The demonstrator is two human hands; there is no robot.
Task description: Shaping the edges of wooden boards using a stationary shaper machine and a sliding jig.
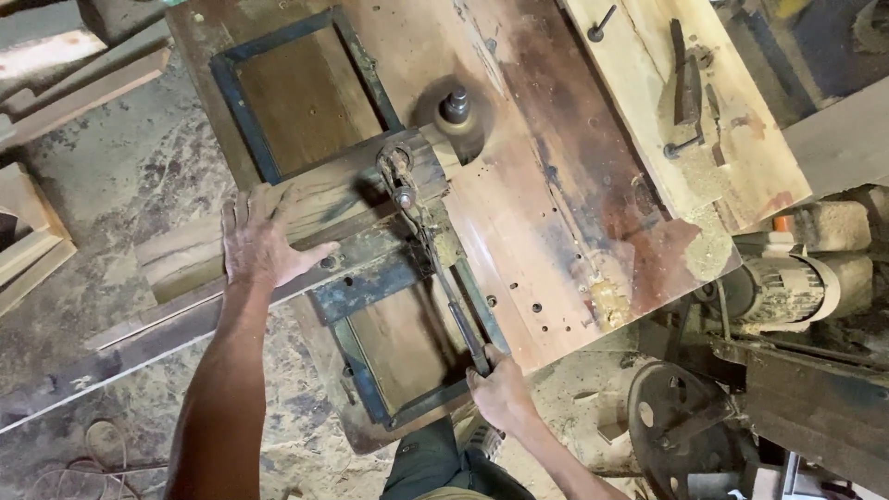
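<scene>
wooden block (306, 218) under left hand (255, 245), right hand (500, 389) gripping clamp lever (454, 306); sawdust-strewn floor (120, 185)

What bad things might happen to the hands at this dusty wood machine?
The left hand lies flat on the wooden block, not far from the bare cutter spindle sticking up from the table; a slip might carry the fingers toward it. The right hand grips the end of the clamp lever; it might get pinched against the metal frame.
</scene>
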